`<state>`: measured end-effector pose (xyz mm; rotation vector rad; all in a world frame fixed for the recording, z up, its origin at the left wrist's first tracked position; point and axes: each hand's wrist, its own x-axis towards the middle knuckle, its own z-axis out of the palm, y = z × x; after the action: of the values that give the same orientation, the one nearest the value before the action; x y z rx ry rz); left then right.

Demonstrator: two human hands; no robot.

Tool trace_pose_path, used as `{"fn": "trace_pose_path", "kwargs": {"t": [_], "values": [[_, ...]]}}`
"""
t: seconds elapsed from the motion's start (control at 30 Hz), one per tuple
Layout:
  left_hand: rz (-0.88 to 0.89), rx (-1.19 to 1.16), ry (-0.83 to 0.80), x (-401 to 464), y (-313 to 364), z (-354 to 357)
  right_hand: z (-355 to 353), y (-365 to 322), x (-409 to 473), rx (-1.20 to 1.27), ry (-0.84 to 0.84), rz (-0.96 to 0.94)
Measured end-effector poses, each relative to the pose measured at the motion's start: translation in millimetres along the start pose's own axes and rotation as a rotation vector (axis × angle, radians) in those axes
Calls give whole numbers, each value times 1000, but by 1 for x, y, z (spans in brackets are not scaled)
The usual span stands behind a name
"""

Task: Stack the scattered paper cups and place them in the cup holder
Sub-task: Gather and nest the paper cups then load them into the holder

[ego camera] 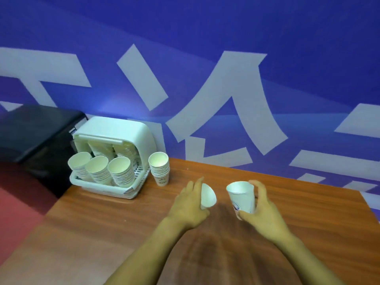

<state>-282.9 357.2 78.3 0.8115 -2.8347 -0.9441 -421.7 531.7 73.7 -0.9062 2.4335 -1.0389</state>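
Observation:
My left hand (190,204) grips a white paper cup (208,196) tipped on its side, its mouth facing right. My right hand (262,208) holds a second white paper cup (241,197) with a blue logo, upright and slightly tilted, just above the wooden table (123,223). The two cups are a short gap apart. A white cup holder (123,128) stands at the table's back left corner, with several stacks of cups (119,173) leaning in it. One upright stack of cups (159,168) stands on the table right beside the holder.
A blue wall with large white characters (226,89) rises behind the table. A black box-like object (35,128) sits left of the holder, beyond the table's edge. Red floor (18,202) shows to the left. The table's right edge (368,204) runs close to my right hand.

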Motion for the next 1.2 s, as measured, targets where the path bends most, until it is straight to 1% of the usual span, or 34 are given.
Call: {"fn": "trace_pose_path", "kwargs": {"t": [0.13,0.23,0.37,0.43,0.53,0.63,0.9,1.0,1.07,1.2], "values": [[37,-29,-8,-14,-63,-43,55,-50,1,22,10,-3],[78,-126,9,-24,-114,-79,106,-98,12,32,26,-37],[83,-242,90,-34,-172,-128,163,-150,25,43,11,-74],[82,-250,142,-36,-198,-151,181,-170,27,61,-13,-73],[44,-269,186,-40,-229,-186,199,-191,33,68,-7,-65],[10,-286,276,-42,-254,-211,212,-206,39,79,9,-19],[-160,-218,406,-34,-297,-251,235,-250,56,97,-7,-56],[-215,-213,421,-27,-312,-256,247,-259,63,144,17,-77],[-240,-200,399,-22,-319,-256,253,-266,68,165,25,-88],[-253,-241,372,-11,-329,-251,266,-277,75,190,-27,-112]]}}
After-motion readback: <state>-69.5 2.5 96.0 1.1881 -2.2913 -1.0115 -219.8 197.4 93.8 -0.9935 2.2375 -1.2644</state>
